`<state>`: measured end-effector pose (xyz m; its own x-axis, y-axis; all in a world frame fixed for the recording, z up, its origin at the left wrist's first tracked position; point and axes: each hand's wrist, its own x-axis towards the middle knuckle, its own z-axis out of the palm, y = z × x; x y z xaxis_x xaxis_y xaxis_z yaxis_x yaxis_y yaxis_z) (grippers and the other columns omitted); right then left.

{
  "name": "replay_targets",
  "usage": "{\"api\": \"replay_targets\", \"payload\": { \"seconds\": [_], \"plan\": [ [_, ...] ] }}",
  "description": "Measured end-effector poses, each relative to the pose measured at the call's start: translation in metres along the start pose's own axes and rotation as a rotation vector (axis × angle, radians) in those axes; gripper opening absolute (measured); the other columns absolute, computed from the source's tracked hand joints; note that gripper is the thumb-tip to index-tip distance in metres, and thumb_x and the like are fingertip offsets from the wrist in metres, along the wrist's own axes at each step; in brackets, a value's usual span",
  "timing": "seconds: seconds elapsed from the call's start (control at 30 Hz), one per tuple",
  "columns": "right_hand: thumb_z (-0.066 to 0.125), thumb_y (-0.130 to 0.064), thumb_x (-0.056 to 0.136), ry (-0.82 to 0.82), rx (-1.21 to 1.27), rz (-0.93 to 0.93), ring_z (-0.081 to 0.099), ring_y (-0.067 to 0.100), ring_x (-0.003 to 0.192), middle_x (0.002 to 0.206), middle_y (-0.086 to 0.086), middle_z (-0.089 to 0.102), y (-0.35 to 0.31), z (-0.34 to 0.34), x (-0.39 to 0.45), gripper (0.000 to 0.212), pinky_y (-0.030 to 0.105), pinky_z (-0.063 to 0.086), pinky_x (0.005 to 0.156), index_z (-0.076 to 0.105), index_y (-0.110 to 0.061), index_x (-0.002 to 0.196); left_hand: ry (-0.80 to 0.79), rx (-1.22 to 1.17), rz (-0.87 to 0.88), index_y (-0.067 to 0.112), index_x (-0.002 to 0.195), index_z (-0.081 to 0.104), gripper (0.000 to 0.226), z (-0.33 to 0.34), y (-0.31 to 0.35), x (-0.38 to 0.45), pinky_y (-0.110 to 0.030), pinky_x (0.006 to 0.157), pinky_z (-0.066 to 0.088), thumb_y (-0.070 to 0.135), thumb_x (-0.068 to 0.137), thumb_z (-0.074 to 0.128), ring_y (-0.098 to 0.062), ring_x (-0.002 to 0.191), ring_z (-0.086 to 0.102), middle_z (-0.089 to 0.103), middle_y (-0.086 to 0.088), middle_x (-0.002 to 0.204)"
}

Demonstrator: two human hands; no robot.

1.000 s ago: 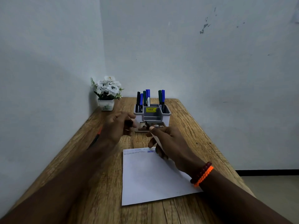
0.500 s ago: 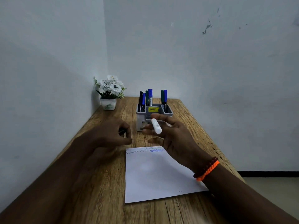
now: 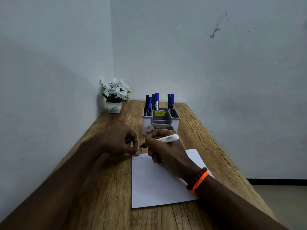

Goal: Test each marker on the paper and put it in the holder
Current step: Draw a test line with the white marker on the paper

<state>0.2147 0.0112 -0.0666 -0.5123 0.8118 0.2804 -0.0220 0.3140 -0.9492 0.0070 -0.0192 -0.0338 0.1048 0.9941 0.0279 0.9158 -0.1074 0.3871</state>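
Wooden table in a corner of scuffed pale walls, dim light

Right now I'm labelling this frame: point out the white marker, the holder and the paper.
white marker [image 3: 168, 138], head view, barrel.
holder [image 3: 175, 124], head view, front wall.
paper [image 3: 152, 185], head view, blank middle.

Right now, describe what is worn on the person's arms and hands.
Both forearms are bare, with no sleeves in view. The right wrist carries two bracelets side by side: a dark red beaded bracelet nearer the hand and a bright orange braided band behind it. The left hand and wrist show no jewellery or watch. No gloves on either hand.
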Motion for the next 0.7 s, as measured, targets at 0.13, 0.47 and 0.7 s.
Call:
{"api": "replay_targets", "payload": {
  "seconds": [0.13, 0.47, 0.7],
  "plan": [
    [0.075, -0.016, 0.090, 0.041, -0.072, 0.118, 0.059, 0.016, 0.051, 0.067, 0.007, 0.067, 0.002, 0.010, 0.000, 0.020, 0.026, 0.050, 0.045, 0.066, 0.000, 0.096, 0.000, 0.031, -0.010, 0.021, 0.098, 0.075, 0.023, 0.000, 0.003, 0.000, -0.025, 0.067, 0.048, 0.035, 0.081, 0.083, -0.008, 0.082, 0.060, 0.067, 0.005, 0.091],
    [0.077, -0.020, 0.088, -0.006, -0.188, 0.074, 0.073, 0.021, 0.061, 0.076, 0.013, 0.078, 0.013, 0.015, 0.000, 0.017, 0.046, 0.064, 0.065, 0.077, -0.003, 0.089, -0.006, 0.031, -0.020, 0.022, 0.098, 0.075, 0.016, 0.001, 0.001, 0.002, -0.018, 0.065, 0.038, 0.026, 0.084, 0.081, -0.001, 0.080, 0.054, 0.059, 0.016, 0.088],
    [0.080, -0.024, 0.089, -0.024, -0.191, 0.085, 0.074, 0.018, 0.063, 0.078, 0.012, 0.079, 0.014, 0.016, 0.000, 0.023, 0.037, 0.063, 0.063, 0.077, -0.001, 0.095, -0.004, 0.030, -0.028, 0.023, 0.097, 0.075, 0.016, 0.001, 0.000, 0.003, -0.018, 0.065, 0.038, 0.028, 0.084, 0.081, -0.003, 0.080, 0.055, 0.058, 0.015, 0.090]
  ]
}}
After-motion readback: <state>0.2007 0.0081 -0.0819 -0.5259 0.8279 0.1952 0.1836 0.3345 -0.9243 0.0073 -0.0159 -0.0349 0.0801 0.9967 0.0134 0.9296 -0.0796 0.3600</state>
